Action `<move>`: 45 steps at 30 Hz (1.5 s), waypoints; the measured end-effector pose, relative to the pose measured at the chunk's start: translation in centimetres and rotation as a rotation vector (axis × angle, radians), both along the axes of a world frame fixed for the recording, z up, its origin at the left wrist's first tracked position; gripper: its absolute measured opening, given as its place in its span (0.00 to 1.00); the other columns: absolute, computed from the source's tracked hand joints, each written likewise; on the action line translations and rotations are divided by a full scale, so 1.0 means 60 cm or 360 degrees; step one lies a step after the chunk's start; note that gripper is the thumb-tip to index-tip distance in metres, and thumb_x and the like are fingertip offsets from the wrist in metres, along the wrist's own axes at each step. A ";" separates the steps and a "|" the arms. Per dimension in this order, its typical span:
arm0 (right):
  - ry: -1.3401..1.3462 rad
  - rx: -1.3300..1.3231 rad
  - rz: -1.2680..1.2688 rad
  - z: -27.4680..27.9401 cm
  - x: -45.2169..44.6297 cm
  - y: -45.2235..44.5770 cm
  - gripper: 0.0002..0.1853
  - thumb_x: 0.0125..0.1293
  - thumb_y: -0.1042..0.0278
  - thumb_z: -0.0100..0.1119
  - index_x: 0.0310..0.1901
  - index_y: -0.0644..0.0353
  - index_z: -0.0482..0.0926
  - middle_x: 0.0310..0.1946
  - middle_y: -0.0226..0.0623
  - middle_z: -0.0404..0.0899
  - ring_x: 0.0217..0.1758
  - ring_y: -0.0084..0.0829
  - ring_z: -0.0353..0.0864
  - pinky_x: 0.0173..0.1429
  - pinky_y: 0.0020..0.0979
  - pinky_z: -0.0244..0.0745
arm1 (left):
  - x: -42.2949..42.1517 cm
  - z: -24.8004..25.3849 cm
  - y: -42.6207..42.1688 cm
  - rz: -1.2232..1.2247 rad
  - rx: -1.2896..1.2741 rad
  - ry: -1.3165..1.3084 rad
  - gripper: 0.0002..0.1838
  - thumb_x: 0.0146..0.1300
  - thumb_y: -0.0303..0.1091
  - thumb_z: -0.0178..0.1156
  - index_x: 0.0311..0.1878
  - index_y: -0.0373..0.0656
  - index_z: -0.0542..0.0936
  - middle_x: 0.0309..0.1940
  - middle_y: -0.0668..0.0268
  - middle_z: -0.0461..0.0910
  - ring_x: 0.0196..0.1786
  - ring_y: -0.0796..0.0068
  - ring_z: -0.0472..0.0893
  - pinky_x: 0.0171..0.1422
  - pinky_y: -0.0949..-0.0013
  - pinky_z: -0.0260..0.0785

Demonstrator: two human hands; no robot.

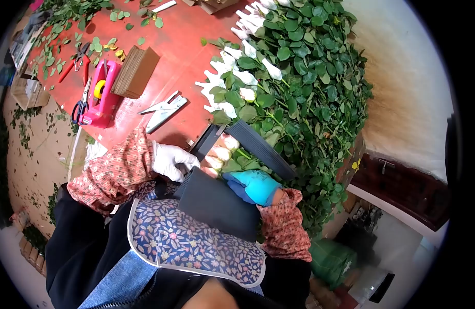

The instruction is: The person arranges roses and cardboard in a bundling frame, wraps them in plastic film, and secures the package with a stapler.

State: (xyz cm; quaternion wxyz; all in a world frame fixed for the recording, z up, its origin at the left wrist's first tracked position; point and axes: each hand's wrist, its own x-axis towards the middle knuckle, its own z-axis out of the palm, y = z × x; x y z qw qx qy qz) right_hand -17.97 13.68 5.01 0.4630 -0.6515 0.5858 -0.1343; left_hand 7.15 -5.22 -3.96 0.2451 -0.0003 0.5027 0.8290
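A dark grey, ribbed angled holder [219, 203] stands in front of my body, its other panel [260, 149] on the far side. Between the panels lie several pale pink and cream roses [222, 153], heads to the left, leafy stems to the right. My left hand [173, 160], in a white glove, is closed at the holder's left end, beside the rose heads; its fingertips are partly hidden. My right hand [254, 186], in a blue glove, is curled over the leafy rose stems inside the holder; what its fingers grip underneath is mostly covered.
On the red table [181, 46] lie a silver stapler [165, 110], a stack of brown cardboard pieces [135, 72], a pink tape dispenser [101, 98], scissors [82, 107] and red-handled pruners [78, 67]. A large pile of white-sleeved roses [309, 77] fills the right side.
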 end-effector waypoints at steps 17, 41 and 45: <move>-0.0132 0.0185 -0.0279 0.228 -0.002 0.005 0.36 0.53 0.61 0.74 0.65 0.60 0.73 0.58 0.45 0.77 0.59 0.45 0.76 0.64 0.41 0.68 | -0.018 0.082 -0.040 0.0081 -0.0161 0.0107 0.15 0.66 0.29 0.61 0.55 0.40 0.78 0.51 0.64 0.81 0.50 0.76 0.80 0.53 0.70 0.72; 0.0634 -0.1025 -0.0820 0.236 0.033 0.087 0.23 0.49 0.83 0.67 0.51 0.62 0.81 0.42 0.42 0.84 0.40 0.43 0.83 0.47 0.38 0.75 | -0.028 0.205 0.007 0.0514 -0.0700 -0.0161 0.16 0.70 0.43 0.57 0.47 0.38 0.78 0.42 0.58 0.83 0.45 0.70 0.80 0.51 0.64 0.71; 0.0291 -0.0917 -0.0540 0.242 0.032 0.075 0.21 0.51 0.84 0.59 0.50 0.68 0.81 0.42 0.46 0.84 0.43 0.42 0.83 0.49 0.39 0.76 | -0.062 0.136 0.021 0.0752 -0.1787 0.0280 0.21 0.68 0.51 0.55 0.40 0.39 0.79 0.33 0.50 0.80 0.41 0.47 0.79 0.45 0.55 0.71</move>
